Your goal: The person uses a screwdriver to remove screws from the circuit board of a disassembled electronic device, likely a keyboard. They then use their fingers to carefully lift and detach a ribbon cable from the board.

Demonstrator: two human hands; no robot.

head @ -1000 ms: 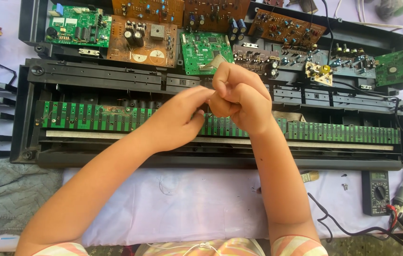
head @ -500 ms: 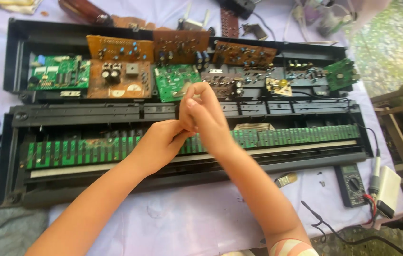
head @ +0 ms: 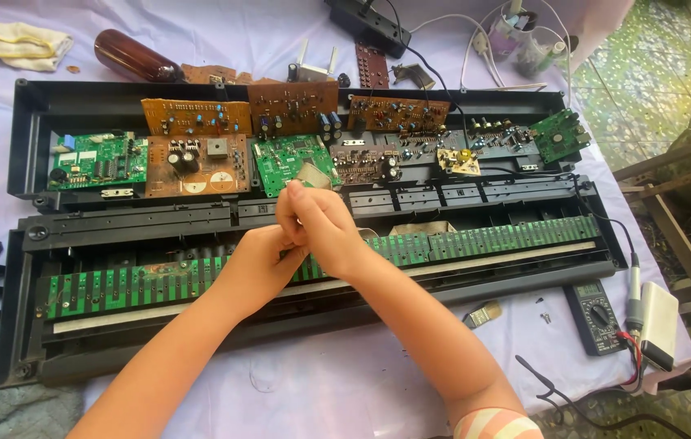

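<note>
Both hands meet at centre of frame, just above the long green contact board. Right hand sits on top, fingers curled in tight; left hand tucks under it from the left w/ fingers bent against the right palm. A small silvery-grey piece, maybe flat ribbon, shows just above the right knuckles, but can't tell if either hand actually pinches it, since fingertips are hidden in the clasp.

Hands hover over the opened keyboard case, black, lying across most of the frame on a pale lilac cloth. Green contact board runs left to right thru the lower half of the case.

Upper half of case holds a row of circuit boards: green board at left, brown boards next to it, another green board right behind the hands, small green board at far right.

Lower right of frame: multimeter on the cloth w/ a white box beside it; small brush just left of the meter.

Upper left: brown bottle lying on its side, yellowish rag near the corner. Top centre: black power strip w/ white cables.
</note>
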